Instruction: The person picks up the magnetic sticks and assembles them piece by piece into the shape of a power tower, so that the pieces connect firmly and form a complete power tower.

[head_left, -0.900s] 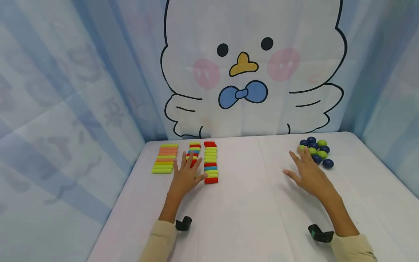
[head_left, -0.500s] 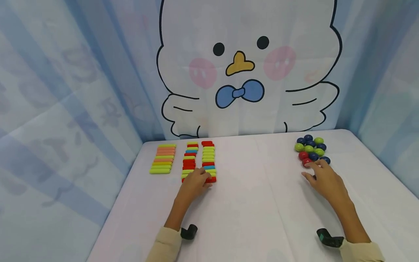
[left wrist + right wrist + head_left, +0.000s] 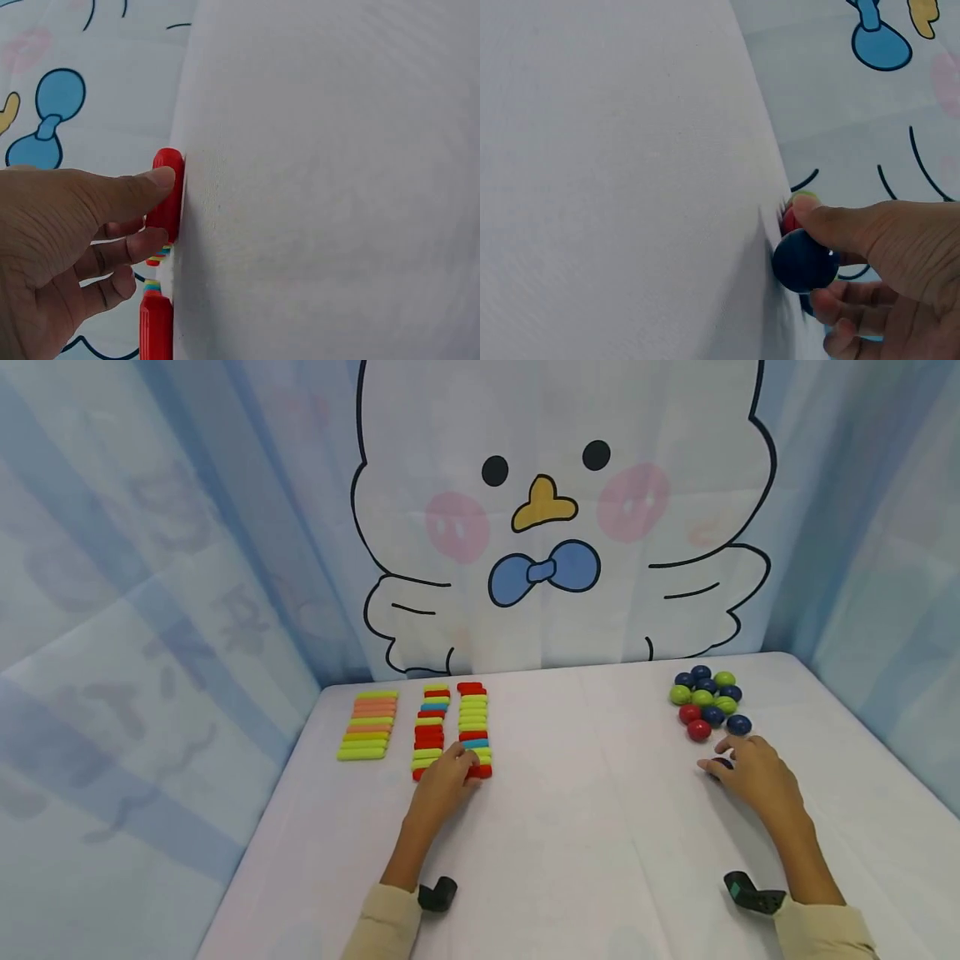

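Note:
In the head view my left hand [image 3: 442, 785] is at the near end of two columns of coloured sticks. Its thumb lies along a red stick [image 3: 169, 196], with fingers curled at the other side, pinching it. Another red stick [image 3: 156, 326] shows below in the left wrist view. My right hand [image 3: 761, 777] is just in front of a cluster of balls at the right. Thumb and fingers are curled round a dark blue ball [image 3: 805, 261], which sits nearer to me than the others. Two red balls [image 3: 699, 730] and another dark blue ball [image 3: 738, 724] lie just beyond.
Farther left is a column of yellow-green and orange sticks [image 3: 367, 727]. Green balls [image 3: 702, 697] and blue ones form the back of the cluster. A printed curtain [image 3: 555, 627] hangs behind the white table [image 3: 570, 827], and more curtain stands on both sides.
My left hand has drawn back from over the columns to the front red stick, its spread fingers closing. My right hand has left the cluster and come back to the near blue ball.

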A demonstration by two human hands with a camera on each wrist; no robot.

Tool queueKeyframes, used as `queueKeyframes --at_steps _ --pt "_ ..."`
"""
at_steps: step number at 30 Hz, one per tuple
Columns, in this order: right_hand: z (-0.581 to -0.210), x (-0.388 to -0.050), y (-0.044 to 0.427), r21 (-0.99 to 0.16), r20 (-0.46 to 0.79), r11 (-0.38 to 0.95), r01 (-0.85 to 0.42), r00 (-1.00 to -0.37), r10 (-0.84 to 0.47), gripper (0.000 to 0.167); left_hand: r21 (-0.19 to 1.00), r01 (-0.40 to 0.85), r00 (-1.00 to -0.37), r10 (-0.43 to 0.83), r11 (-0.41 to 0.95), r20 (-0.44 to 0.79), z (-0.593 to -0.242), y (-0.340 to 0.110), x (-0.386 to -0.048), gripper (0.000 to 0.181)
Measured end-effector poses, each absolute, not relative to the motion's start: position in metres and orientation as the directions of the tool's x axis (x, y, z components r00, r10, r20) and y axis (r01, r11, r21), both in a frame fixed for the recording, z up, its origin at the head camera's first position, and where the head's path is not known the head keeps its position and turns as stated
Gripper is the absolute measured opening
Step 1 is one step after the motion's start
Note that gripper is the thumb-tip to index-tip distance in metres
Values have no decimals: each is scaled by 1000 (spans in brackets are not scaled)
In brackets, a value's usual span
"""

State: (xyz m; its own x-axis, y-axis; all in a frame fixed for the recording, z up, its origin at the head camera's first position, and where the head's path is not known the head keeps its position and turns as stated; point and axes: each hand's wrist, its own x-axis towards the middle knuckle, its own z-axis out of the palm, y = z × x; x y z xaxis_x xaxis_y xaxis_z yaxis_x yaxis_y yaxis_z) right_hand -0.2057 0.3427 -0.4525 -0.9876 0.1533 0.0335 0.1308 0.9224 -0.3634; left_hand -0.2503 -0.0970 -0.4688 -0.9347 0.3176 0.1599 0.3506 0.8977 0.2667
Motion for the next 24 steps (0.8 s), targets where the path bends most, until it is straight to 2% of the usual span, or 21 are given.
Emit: queueKeyframes --at_steps 6,12,16,21,24 --pt "-452 -209 345 -374 -47 922 101 -995 90 49 307 296 -954 265 905 139 -469 -94 -252 29" --pt "-457 -213 329 -425 -19 905 -13 -1000 -23 39 324 271 -963 252 906 99 -469 -92 -251 29" --pt "-461 -217 305 -486 6 867 -114 -992 -127 38 345 252 -967 250 904 53 -468 -90 -250 28" --pt "-466 -222 272 -552 40 809 -203 -975 -218 38 378 278 -954 301 883 -3 -470 -83 -247 31" --pt "-468 -224 254 -637 48 731 -245 -959 -280 37 454 301 -935 353 838 -32 -474 -76 -244 31"
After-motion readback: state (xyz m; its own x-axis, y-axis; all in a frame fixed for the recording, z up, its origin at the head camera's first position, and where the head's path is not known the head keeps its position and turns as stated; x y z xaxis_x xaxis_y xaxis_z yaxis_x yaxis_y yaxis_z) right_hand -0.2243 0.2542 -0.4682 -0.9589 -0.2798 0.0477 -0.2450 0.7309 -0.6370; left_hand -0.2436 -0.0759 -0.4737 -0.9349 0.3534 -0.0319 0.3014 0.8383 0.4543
